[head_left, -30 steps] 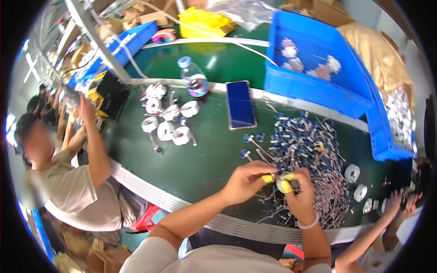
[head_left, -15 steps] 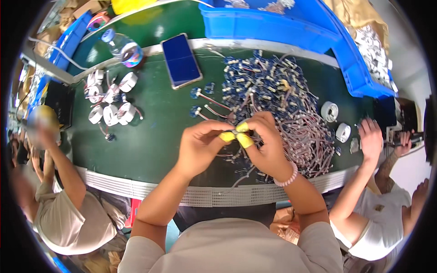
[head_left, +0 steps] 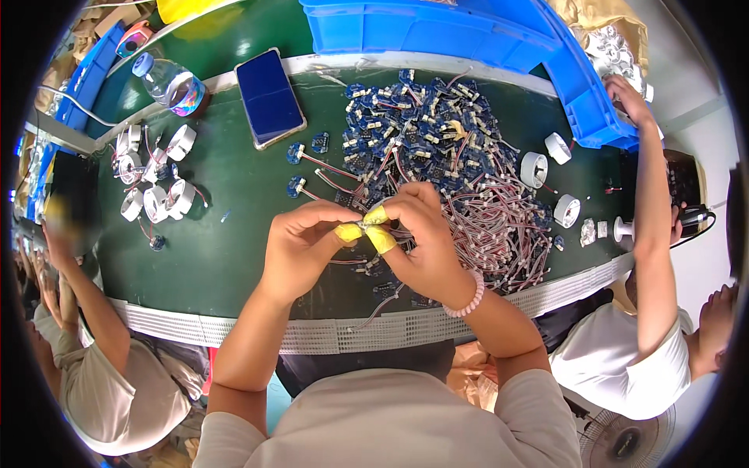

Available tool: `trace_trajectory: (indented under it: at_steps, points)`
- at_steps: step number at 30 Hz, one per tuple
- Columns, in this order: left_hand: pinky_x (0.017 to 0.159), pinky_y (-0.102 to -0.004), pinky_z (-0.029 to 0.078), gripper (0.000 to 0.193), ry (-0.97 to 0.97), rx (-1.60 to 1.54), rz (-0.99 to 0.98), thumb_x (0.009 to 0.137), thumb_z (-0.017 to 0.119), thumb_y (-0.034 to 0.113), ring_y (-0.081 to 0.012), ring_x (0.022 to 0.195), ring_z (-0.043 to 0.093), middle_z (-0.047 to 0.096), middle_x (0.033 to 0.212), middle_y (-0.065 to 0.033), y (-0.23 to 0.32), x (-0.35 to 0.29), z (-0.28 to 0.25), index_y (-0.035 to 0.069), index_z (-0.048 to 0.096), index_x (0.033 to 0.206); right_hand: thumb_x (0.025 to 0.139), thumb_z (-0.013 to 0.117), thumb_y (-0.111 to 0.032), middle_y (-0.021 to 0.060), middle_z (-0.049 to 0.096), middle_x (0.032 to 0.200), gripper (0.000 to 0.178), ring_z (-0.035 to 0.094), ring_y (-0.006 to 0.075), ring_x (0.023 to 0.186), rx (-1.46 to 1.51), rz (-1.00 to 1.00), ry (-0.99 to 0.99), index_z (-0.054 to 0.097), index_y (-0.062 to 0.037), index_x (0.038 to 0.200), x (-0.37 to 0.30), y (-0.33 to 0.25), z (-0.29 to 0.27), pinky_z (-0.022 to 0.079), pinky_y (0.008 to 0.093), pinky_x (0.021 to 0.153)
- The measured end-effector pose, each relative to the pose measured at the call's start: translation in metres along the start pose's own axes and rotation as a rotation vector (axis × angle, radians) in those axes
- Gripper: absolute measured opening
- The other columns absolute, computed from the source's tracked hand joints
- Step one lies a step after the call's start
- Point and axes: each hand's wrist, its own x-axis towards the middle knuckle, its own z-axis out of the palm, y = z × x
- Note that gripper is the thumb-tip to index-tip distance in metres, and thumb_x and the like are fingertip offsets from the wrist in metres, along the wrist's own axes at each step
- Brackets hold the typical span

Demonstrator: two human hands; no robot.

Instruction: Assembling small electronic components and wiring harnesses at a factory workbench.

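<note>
My left hand point(head_left: 300, 248) and my right hand point(head_left: 421, 246) meet over the near side of the pile, fingertips pinched together. Yellow coverings wrap several of the fingertips. A tiny part sits between them, mostly hidden, and I cannot make out its kind. Just beyond my hands lies a heap of small blue circuit boards point(head_left: 421, 129), with red, black and white wire leads point(head_left: 499, 238) spreading to the right. Two boards with leads point(head_left: 295, 186) lie apart to the left of the heap. A pink beaded bracelet point(head_left: 470, 296) circles my right wrist.
White rings with wired boards point(head_left: 156, 201) cluster on the left; more white rings point(head_left: 534, 169) stand right of the heap. A phone point(head_left: 270, 98), a bottle point(head_left: 172, 87) and blue bins point(head_left: 437, 35) line the back. At right, a co-worker's arm point(head_left: 651, 187) reaches into a bin.
The view has shifted, so the table contents sit further left. My hands stay pinched together. The right-hand co-worker's hand has moved from the table up to the bin, and another white ring shows there.
</note>
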Motion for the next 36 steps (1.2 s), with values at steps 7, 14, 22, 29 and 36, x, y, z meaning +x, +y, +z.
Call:
trace_trajectory:
  at_steps: [7,14,22,29,36]
  points:
    - [0.073,-0.0244,0.051,0.02,-0.017,-0.029,-0.015,0.079,0.06,-0.012,-0.0147,0.083,0.062,0.061,0.093,-0.0087,-0.005,0.002,0.003,-0.004,0.066,0.096,0.069,0.068,-0.007,0.0022,0.058,0.077,0.018,0.048,0.0232,0.085,0.1,0.082,-0.048,0.06,-0.0075,0.085,0.0,0.003,-0.005,0.034,0.0373,0.079]
    - [0.068,-0.0227,0.049,0.02,0.194,0.443,0.271,0.074,0.063,-0.013,-0.014,0.077,0.061,0.064,0.084,-0.0083,-0.008,-0.001,0.015,-0.001,0.068,0.09,0.066,0.069,-0.002,0.0046,0.061,0.077,0.015,0.051,0.0246,0.083,0.028,0.08,0.127,0.06,-0.0046,0.078,-0.008,0.001,0.006,0.036,0.0368,0.078]
    - [0.067,-0.0222,0.051,0.02,0.137,0.191,0.121,0.078,0.059,-0.014,-0.0119,0.076,0.06,0.061,0.089,-0.0072,-0.009,-0.005,0.014,-0.002,0.067,0.092,0.07,0.062,0.005,0.0062,0.059,0.086,0.018,0.046,0.0245,0.09,0.277,0.118,0.123,0.057,-0.0014,0.086,-0.015,0.002,0.007,0.041,0.0346,0.078]
    - [0.066,-0.0211,0.049,0.018,0.125,0.186,0.092,0.08,0.061,-0.01,-0.0111,0.075,0.059,0.061,0.091,-0.0068,-0.012,-0.001,0.013,-0.003,0.066,0.096,0.071,0.057,0.002,0.0044,0.058,0.086,0.021,0.047,0.0255,0.095,-0.013,0.007,0.144,0.06,-0.0059,0.091,-0.01,0.008,0.009,0.029,0.0394,0.086]
    - [0.067,-0.0208,0.047,0.017,0.268,0.408,0.273,0.079,0.063,-0.009,-0.0109,0.076,0.058,0.062,0.087,-0.0069,-0.013,-0.007,0.024,-0.002,0.066,0.094,0.072,0.059,0.003,0.0086,0.058,0.089,0.022,0.048,0.0287,0.095,0.047,0.081,0.208,0.058,-0.0021,0.094,-0.013,-0.009,0.017,0.032,0.0375,0.084]
